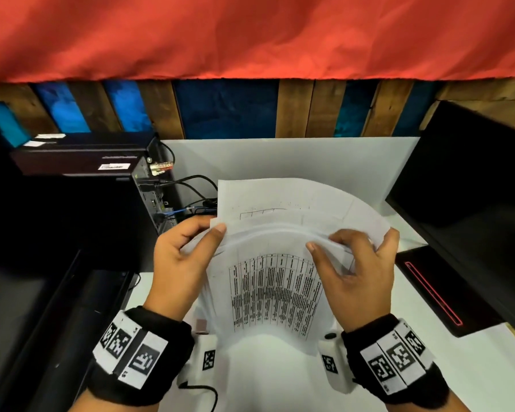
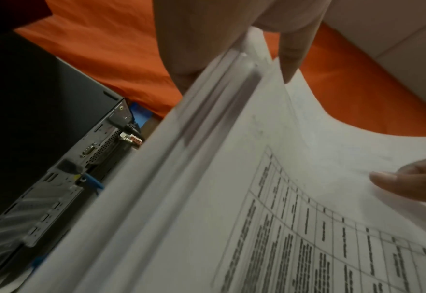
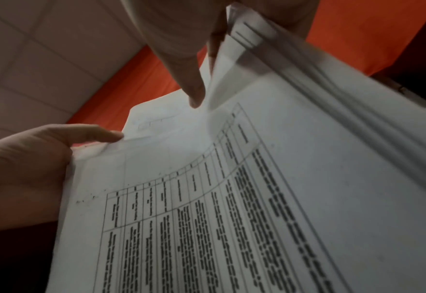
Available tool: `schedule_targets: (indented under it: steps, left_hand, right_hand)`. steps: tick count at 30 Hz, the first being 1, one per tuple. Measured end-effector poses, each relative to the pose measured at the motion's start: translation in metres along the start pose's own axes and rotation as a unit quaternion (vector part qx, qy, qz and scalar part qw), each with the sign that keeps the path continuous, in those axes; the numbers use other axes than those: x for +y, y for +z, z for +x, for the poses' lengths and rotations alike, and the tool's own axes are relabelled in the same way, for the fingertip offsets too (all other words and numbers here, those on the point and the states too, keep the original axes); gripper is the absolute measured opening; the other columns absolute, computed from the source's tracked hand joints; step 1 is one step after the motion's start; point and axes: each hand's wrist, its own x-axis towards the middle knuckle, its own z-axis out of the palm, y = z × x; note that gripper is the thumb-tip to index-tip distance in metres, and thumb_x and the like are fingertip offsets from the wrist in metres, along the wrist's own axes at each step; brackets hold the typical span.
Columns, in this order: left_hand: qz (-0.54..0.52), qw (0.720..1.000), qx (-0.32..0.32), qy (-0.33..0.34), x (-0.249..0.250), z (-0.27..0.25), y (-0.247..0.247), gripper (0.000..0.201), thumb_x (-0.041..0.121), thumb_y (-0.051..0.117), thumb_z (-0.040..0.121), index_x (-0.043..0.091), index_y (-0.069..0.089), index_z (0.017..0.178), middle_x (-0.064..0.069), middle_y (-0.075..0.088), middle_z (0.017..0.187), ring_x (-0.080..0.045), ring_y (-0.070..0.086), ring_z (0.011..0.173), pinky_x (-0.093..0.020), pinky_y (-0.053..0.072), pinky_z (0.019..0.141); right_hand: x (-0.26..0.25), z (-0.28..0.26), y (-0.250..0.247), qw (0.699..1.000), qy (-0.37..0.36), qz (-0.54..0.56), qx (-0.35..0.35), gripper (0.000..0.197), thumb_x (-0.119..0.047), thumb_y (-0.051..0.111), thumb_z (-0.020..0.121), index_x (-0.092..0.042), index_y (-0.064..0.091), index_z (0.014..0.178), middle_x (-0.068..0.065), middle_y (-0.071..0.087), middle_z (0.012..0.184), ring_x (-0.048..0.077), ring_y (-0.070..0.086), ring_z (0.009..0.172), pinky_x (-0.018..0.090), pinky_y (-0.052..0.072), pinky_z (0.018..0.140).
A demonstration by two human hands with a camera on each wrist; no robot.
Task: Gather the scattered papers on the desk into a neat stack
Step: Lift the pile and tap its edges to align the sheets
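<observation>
Papers [image 1: 275, 281] held upright over the white desk [image 1: 428, 376], bottom edge down by the desk near the wrists, front sheet showing a printed table. Left hand [image 1: 182, 260] grips the left edge, thumb in front, fingers behind. Right hand [image 1: 360, 269] grips the right edge the same way. Sheets bow and fan apart at the top, edges not flush. Black PC case [image 1: 81, 162] with cables left of the desk, dark monitor [image 1: 473, 197] right. No containers in view.
</observation>
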Motion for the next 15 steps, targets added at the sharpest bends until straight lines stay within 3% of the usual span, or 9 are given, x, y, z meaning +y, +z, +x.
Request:
schedule_targets:
  steps: [2,4,8,10,13,15]
  left_hand:
    - [-0.008,1.000,0.007,-0.006,-0.005,-0.002,-0.004,0.016,0.010,0.061,0.082,0.020,0.074,0.084,0.001,0.075,0.088,-0.015,0.069,0.086,-0.022,0.053,0.077]
    - [-0.021,1.000,0.012,-0.008,-0.006,-0.003,-0.007,0.019,0.018,0.057,0.075,0.024,0.073,0.083,0.002,0.074,0.087,-0.014,0.068,0.085,-0.022,0.052,0.076]
    - [-0.007,0.999,0.031,0.009,-0.001,-0.007,-0.004,0.015,0.031,0.063,0.076,0.022,0.071,0.085,0.003,0.073,0.087,-0.013,0.067,0.085,-0.021,0.051,0.078]
    - [-0.008,0.998,0.056,0.015,0.003,-0.008,0.000,0.020,0.036,0.070,0.075,0.018,0.069,0.083,0.007,0.072,0.083,-0.006,0.067,0.082,-0.014,0.050,0.074]
    - [-0.004,0.997,0.070,0.011,0.005,-0.007,0.005,0.013,0.028,0.077,0.076,0.018,0.070,0.080,0.007,0.074,0.080,-0.005,0.069,0.079,-0.013,0.051,0.072]
    - [0.002,0.998,0.057,-0.002,0.002,-0.006,0.005,0.001,0.015,0.073,0.081,0.014,0.071,0.081,0.006,0.075,0.080,-0.006,0.069,0.077,-0.014,0.051,0.069]
  right_hand:
    - [-0.003,-0.002,-0.001,1.000,-0.007,0.007,0.000,0.044,-0.032,0.079,0.074,-0.022,0.061,0.113,0.010,0.039,0.123,-0.003,0.046,0.115,0.039,0.060,0.077]
    - [-0.007,-0.002,-0.003,1.000,-0.027,-0.007,-0.012,0.054,-0.031,0.080,0.073,-0.028,0.058,0.123,0.010,0.037,0.127,-0.012,0.039,0.119,0.032,0.057,0.084]
    - [-0.008,0.000,-0.003,0.999,-0.015,-0.028,-0.005,0.035,-0.037,0.080,0.072,-0.013,0.068,0.095,0.016,0.045,0.113,0.009,0.052,0.103,0.027,0.056,0.076]
    - [-0.007,-0.002,-0.003,1.000,-0.014,-0.014,0.009,0.039,-0.037,0.080,0.071,-0.012,0.065,0.097,0.014,0.044,0.111,0.000,0.046,0.102,0.016,0.051,0.078]
    - [-0.007,-0.005,-0.003,1.000,-0.027,0.009,-0.002,0.046,-0.040,0.074,0.075,-0.020,0.064,0.115,0.011,0.039,0.124,-0.013,0.040,0.115,0.003,0.041,0.092]
    - [-0.005,-0.004,-0.003,1.000,-0.020,0.014,-0.018,0.035,-0.042,0.071,0.076,-0.020,0.071,0.104,0.010,0.041,0.124,-0.016,0.041,0.115,0.000,0.040,0.089]
